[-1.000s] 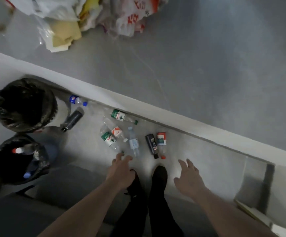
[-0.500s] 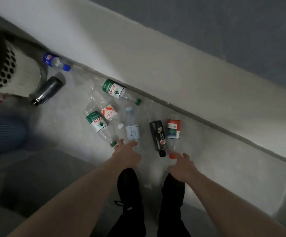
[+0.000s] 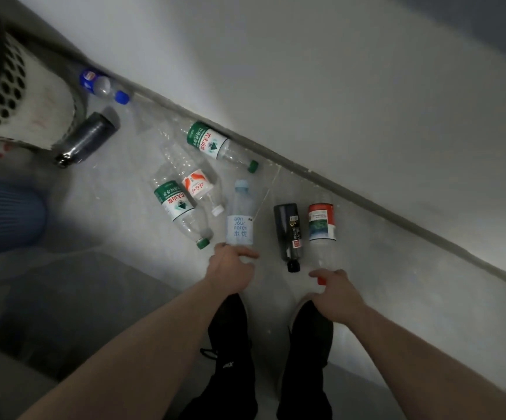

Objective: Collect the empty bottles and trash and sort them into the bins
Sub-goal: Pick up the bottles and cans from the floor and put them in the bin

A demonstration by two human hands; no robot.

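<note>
While the person bends over the litter along the wall, the perforated white bin [image 3: 9, 95] stands at the far left with a dark bottle [image 3: 89, 137] lying against its foot and a blue-capped bottle [image 3: 103, 86] tucked in by the skirting behind it. Moving across, two green-labelled bottles [image 3: 174, 204] and an orange-labelled one [image 3: 195, 184] lie in a loose heap on the floor, touching one another. The left hand [image 3: 230, 268] is down on the base of the pale blue bottle [image 3: 239, 219], fingers curled round its end, though how firm that hold is I cannot tell. Next lies a black bottle [image 3: 289, 234], untouched, just beside the red-capped bottle [image 3: 321, 225]. The right hand [image 3: 335, 292] is at that bottle's cap, fingers bent over the neck, seemingly pinching it. The risk, as I judge it, is that these thin empties slip or crumple from end-on holds, or that lifting one knocks the black bottle rolling away, and that sorting goes wrong with both hands full
</note>
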